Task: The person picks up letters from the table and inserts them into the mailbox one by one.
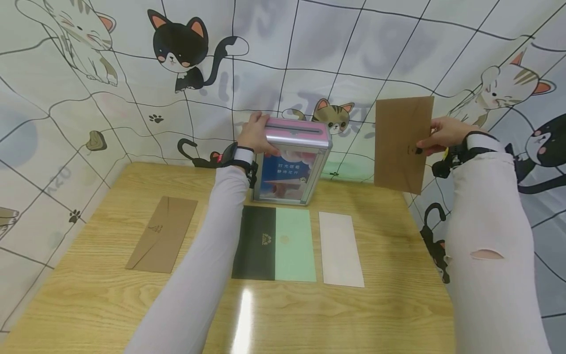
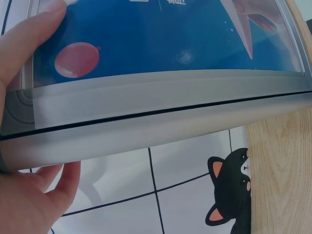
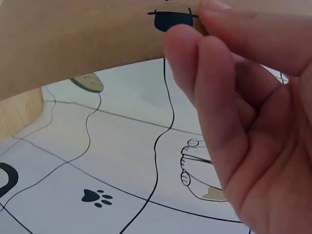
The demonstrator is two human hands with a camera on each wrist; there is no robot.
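A silver-framed box with a pink slotted top and a blue picture front stands at the back of the table. My left hand grips its upper left edge; in the left wrist view the thumb lies on the front and the fingers go round behind the frame. To the right, my right hand pinches a brown kraft envelope by its right edge, held upright above the table. The right wrist view shows the thumb and fingertips at the edge of that envelope.
On the wooden table lie another brown envelope at left, a black envelope and a mint green envelope side by side in front of the box, and a white envelope to their right. A cat-print cloth hangs behind.
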